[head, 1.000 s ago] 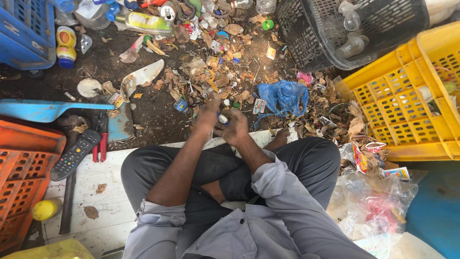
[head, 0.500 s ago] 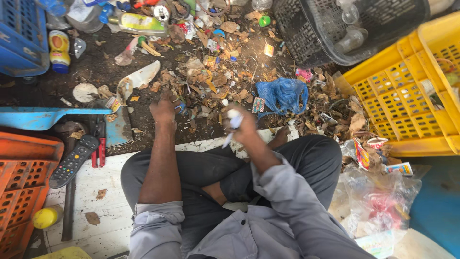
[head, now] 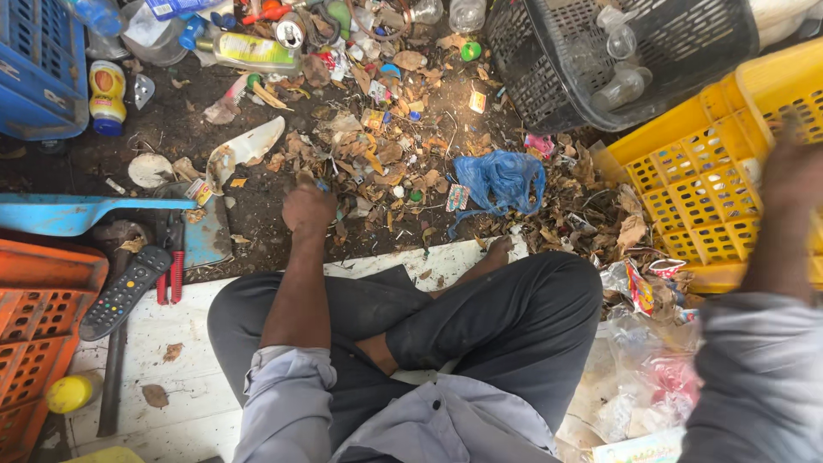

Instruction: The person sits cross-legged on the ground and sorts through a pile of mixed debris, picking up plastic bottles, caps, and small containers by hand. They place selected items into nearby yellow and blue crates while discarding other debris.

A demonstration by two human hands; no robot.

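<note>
A person sits cross-legged on a white board, seen from above, facing a ground littered with dry leaves and scraps. At the far left edge an orange crate sits low in the frame, with a blue crate in the upper left corner. Just right of the orange crate lie a black remote control and red-handled pliers, beside a flat blue scoop. Left of centre, the left hand is curled down into the litter of dry leaves; its fingers are bent under, and whether they hold anything cannot be told. Right of centre a crumpled blue plastic bag lies on the litter. A black basket holding clear bottles fills the upper right. Below it stands a yellow crate. At the far right edge the right hand is raised over the yellow crate, blurred, so its grip cannot be told.
</note>
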